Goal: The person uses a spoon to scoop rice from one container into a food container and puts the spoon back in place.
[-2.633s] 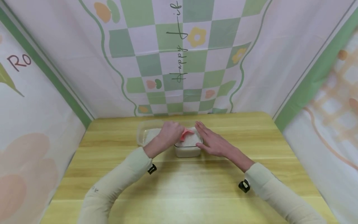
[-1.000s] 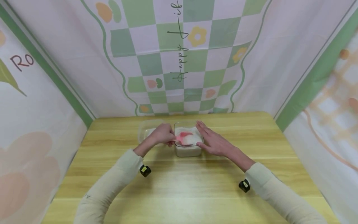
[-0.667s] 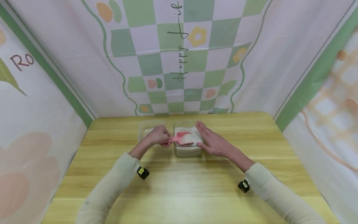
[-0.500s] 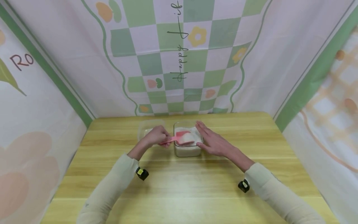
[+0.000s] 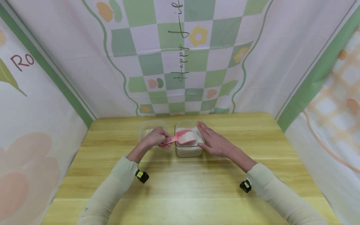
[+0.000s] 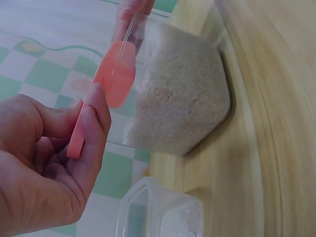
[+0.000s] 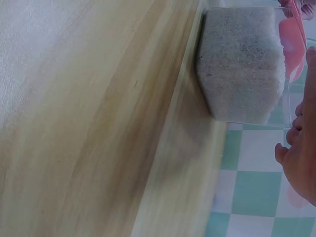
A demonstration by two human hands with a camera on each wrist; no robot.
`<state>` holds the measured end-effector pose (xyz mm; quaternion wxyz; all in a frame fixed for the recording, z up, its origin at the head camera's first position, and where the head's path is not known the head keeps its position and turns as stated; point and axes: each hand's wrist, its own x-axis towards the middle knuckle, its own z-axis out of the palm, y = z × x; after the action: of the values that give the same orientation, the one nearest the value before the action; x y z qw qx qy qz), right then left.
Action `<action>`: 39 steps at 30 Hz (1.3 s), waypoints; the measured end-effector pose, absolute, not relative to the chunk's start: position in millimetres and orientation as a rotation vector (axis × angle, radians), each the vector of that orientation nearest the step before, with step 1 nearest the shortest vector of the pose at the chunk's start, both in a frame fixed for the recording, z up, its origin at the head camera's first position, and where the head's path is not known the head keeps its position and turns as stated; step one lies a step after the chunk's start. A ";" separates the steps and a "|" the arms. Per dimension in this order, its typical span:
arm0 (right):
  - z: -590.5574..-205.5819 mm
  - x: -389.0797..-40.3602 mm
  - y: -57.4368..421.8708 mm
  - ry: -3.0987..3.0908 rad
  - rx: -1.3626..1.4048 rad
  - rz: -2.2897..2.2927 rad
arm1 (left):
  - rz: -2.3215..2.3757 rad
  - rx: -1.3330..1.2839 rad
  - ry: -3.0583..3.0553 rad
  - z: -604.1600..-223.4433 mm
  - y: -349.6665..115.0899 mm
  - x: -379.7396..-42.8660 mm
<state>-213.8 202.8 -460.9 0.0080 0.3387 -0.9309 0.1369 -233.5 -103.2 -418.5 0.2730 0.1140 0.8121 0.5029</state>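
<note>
1. On the far half of the wooden table (image 5: pixel 180 187), a clear container (image 5: pixel 189 152) stands upright, mostly filled with pale grains (image 6: pixel 182 89), rice by the look
2. Pink scoop (image 5: pixel 180 136) over that container, white heap (image 5: pixel 189 137) on its blade, handle out across the left rim; cannot tell whether the blade's underside touches the grains below
3. Left hand (image 5: pixel 157 137): thumb and fingers pinch the handle; right hand (image 5: pixel 214 144): fingers straight along the container's right side, thumb by the near corner, contact likely
4. Step, as judged: a loaded scoop to be raised; blade best held level, as loose grains would probably slide off a dipped lip
5. Pinch looks slim for a loaded blade; firm thumb pressure should check any roll of the handle
6. Left wrist view shows the blade partly through the clear wall; lift straight, clear the rim before any sideways travel, or it may snag
7. Right hand suits a brace: light pressure, enough against sliding, too little to tip
8. Plastic tub (image 6: pixel 143 197) just left of the container, some white grains inside; mind the knuckles near it, slow wrist, no jerks
</note>
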 end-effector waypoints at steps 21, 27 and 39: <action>-448.9 -214.5 206.3 -2.949 1.116 0.302 | 1.374 0.319 2.196 -412.7 -111.1 -227.5; -444.6 -211.3 206.1 -2.899 1.172 0.258 | 1.397 0.296 2.188 -413.0 -114.3 -228.2; -441.0 -213.1 205.7 -2.875 1.220 0.194 | 1.443 0.259 2.131 -412.2 -119.4 -230.5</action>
<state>-213.1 205.7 -441.0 0.0063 0.3899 -0.9188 0.0621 -230.5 -119.4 -412.2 0.2739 0.0962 0.7924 0.5364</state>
